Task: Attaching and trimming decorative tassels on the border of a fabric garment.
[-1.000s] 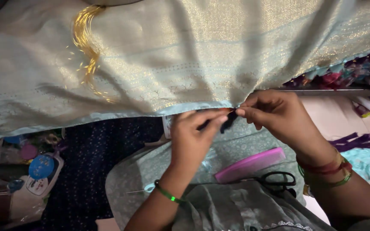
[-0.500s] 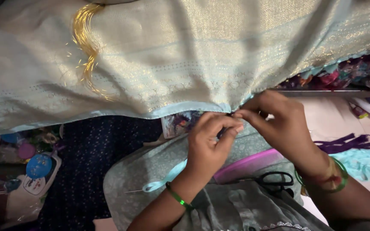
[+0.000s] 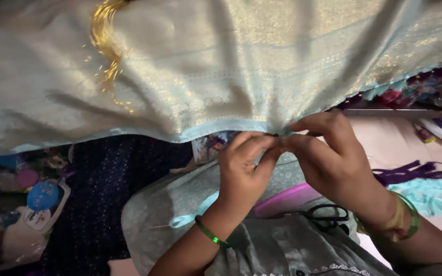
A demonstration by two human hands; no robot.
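Here, seen from above, two bare hands meet at the lower edge of a wide pale blue cloth (image 3: 221, 76) woven with gold, which fills the upper half of the view. The left hand (image 3: 241, 174) rises from below, its fingers pressed together on the cloth's hem (image 3: 231, 128), a light blue band along the bottom border. The right hand (image 3: 333, 163) comes in from the right, its fingertips pinched shut on the same hem, touching the left hand's fingertips. A small dark thing sits where the fingertips meet; what it is cannot be told.

A green bangle (image 3: 210, 233) circles the left wrist. Several bangles (image 3: 402, 222), green and gold, circle the right wrist.

On the cloth's upper left, a bunch of gold threads (image 3: 106, 41) hangs down. Just below the hands, under the hem, lies a pink case (image 3: 287, 199), and beside it black scissors (image 3: 328, 214). A grey-green garment (image 3: 262, 250) covers the lap beneath them. Right of the hands, below the cloth's edge, lie purple tassels (image 3: 410, 171) and turquoise tassels (image 3: 425, 194). Left of the hands, under the hem, is dark blue fabric (image 3: 108, 204).
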